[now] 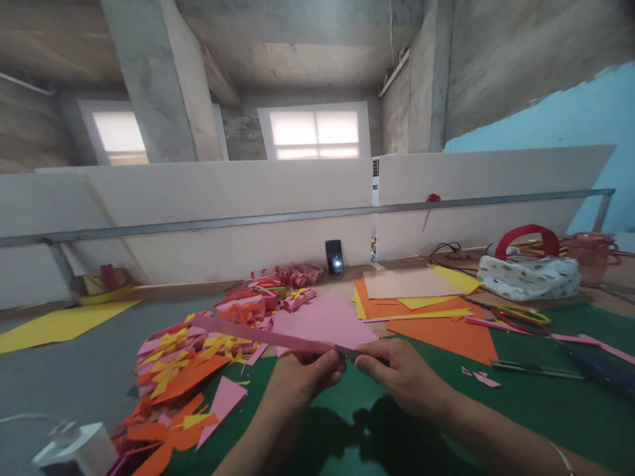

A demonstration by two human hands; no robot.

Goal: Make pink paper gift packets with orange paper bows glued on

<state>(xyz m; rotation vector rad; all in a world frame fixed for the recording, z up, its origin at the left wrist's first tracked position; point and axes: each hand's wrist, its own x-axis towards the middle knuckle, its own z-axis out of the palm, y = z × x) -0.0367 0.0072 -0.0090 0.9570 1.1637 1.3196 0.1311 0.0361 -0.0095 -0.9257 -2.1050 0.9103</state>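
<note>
I am holding a long pink paper strip (258, 336) over the green cutting mat (520, 410), and I am pinching its near end with my left hand (302, 377), thumb and forefinger closed on the paper. My right hand (404, 377) is closing around a thin grey tool, apparently a craft knife (354, 352), whose tip is meeting the strip just beside my left fingertips; the blade itself is too small to make out. The strip is running up and to the left from my hands, and its far end is hanging above the heap of pink, orange and yellow paper cut-outs (183, 360). To do this step well, in my judgement, I am keeping the strip taut and level, holding the pinch close to the tool so the paper is not buckling, and keeping my left fingertips clear of the edge. Both forearms are coming in from the lower edge of the view and converging, wrists nearly level, knuckles turned upward, the hands almost touching. A pink paper sheet (322, 320) is lying flat behind my hands, with a stack of orange and yellow sheets (421, 304) to its right and a pair of scissors (520, 316) beyond that.
</note>
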